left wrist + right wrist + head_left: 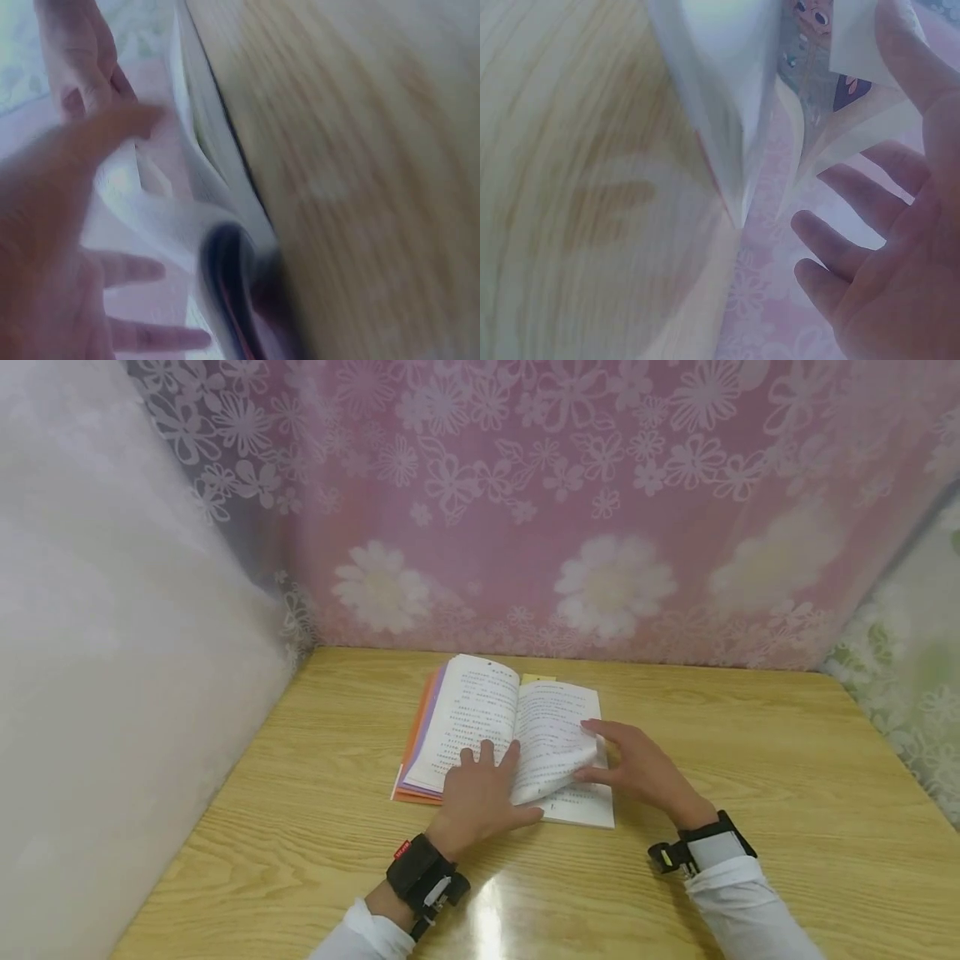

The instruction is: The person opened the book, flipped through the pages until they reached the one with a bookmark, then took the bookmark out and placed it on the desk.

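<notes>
An open book with printed text lies on the table, orange and purple edges showing along its left side. My left hand rests with spread fingers on the lower left page, near the gutter. At the right side, my right hand pinches a page by its outer edge, and that page curves up from those below. The right wrist view shows the thumb on one side of the lifted page and fingers on the other. A coloured picture is visible there too.
The wooden table extends around the book on all sides. A pink flowered curtain hangs behind the table, with a pale curtain along the left. A yellow edge shows behind the book's top.
</notes>
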The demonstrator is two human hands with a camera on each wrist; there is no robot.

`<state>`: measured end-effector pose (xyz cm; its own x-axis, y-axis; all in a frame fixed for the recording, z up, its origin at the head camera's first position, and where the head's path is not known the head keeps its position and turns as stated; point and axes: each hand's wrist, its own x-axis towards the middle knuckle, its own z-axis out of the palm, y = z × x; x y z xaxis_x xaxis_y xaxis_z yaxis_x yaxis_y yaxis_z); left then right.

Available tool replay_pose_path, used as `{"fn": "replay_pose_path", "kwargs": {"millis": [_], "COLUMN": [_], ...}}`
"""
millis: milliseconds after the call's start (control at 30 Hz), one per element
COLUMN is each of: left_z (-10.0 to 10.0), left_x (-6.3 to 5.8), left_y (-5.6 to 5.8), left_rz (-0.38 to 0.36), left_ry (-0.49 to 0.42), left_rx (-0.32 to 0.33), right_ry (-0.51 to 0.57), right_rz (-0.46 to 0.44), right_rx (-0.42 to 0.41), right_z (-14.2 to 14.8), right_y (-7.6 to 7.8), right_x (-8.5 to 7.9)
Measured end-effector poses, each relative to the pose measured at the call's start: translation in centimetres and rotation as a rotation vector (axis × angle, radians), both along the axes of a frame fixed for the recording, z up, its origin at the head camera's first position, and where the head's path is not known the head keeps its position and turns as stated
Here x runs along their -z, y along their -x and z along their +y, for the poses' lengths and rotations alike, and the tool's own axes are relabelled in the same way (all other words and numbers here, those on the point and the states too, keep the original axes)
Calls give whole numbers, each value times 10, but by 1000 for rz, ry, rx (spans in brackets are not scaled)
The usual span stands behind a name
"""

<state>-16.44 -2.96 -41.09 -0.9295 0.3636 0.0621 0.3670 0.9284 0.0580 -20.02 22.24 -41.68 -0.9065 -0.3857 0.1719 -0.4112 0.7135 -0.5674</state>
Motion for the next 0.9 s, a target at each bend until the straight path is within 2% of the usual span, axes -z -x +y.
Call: {"fn": "replay_pose_path", "kwargs": {"millis": [200, 300, 500, 667, 767, 900], "left_z": [10, 10, 5, -3, -8, -14], "left_x": [2, 3, 5, 5, 6, 6], "left_y": [1, 1, -1, 1, 4, 9], "left_rz": [40, 21, -11, 36, 50, 31], "left_ry": [38, 36, -70, -194, -233, -253], "left_rx": [-33, -39, -35, -35, -60, -115], "right_ry": [20, 23, 34, 22, 10, -3], "right_rz": [12, 7, -50, -99, -102, -111], "right_rx": [2, 4, 35, 80, 82, 77], "right_z": [-6, -7, -4, -2, -1, 0], "right_y": [-4, -5, -8, -9, -9, -10], "right_x": [-4, -5, -2, 1, 1, 1]}}
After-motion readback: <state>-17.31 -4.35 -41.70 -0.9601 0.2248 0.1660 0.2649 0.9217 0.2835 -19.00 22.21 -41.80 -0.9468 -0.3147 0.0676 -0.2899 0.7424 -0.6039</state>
